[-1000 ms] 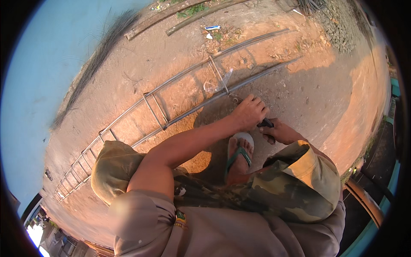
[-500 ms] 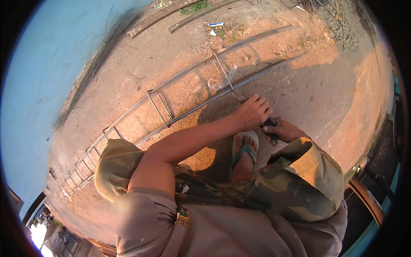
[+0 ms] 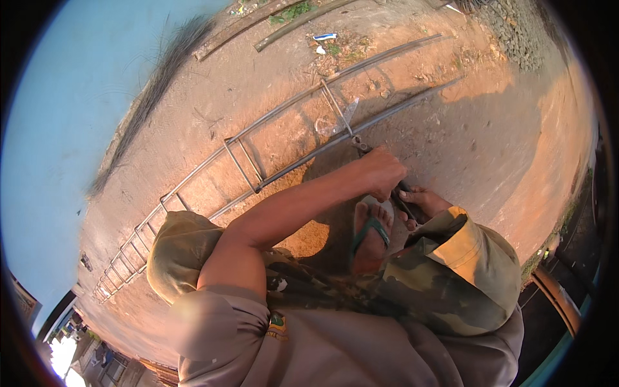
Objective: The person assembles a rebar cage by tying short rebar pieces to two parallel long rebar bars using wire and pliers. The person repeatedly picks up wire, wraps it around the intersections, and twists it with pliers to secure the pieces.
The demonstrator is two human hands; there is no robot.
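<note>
Right of centre in the picture, the left hand point(image 3: 385, 171) and right hand point(image 3: 425, 202) are curled around a dark tool point(image 3: 363, 148) near a ladder-like steel frame point(image 3: 290, 169) running lower left to upper right.

green and yellow emblem point(image 3: 278, 327) on brown shirt point(image 3: 367, 342), no text legible
</note>
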